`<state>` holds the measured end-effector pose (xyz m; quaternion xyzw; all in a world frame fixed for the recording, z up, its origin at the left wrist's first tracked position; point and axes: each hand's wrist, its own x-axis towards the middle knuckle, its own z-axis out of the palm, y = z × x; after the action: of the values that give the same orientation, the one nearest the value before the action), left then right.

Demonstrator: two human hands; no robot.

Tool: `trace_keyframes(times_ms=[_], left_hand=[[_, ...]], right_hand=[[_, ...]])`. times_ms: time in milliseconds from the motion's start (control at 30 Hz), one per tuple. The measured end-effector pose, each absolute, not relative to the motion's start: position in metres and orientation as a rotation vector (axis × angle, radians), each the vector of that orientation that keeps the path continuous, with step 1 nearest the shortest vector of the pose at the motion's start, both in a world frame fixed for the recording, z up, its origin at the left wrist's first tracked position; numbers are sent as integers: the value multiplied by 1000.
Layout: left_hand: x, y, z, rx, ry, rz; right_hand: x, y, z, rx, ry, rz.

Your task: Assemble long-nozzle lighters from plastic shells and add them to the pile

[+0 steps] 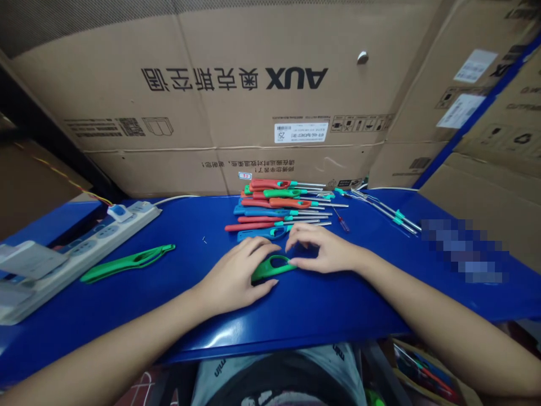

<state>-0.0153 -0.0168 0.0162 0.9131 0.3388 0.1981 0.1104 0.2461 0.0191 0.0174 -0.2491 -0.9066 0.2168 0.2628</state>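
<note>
My left hand (pixel 236 276) is closed over a green lighter handle (pixel 279 261) lying on the blue table, its fingers above and its thumb on the near side. The rear part of the handle is hidden under the palm. My right hand (pixel 323 248) is curled at the handle's front end, the lower fingertip touching it beside the trigger loop. No metal tube shows on this handle. Just beyond both hands lies a row of long-necked lighters (pixel 287 211) in red, green, orange and blue, most with metal tubes pointing right.
A green handle shell (pixel 129 264) lies at the left, near a white power strip (pixel 105 237) with plugs. Several metal tubes with teal parts (pixel 386 211) lie at the right. A small screwdriver (pixel 341 220) is behind my right hand. A large cardboard box (pixel 236 113) walls the back.
</note>
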Motion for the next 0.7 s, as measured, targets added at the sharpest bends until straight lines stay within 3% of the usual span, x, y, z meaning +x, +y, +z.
trace_keyframes(times_ms=[200,500,700], left_hand=[[-34,-6,24,2651,1124,293],[-27,1,10,2483,1012,627],[-31,4,10,2662,965,516]], right_hand=[[236,10,18,-754,-2707,481],[250,24,17,-921,-2629,544],[254,25,19,-923,-2677,363]])
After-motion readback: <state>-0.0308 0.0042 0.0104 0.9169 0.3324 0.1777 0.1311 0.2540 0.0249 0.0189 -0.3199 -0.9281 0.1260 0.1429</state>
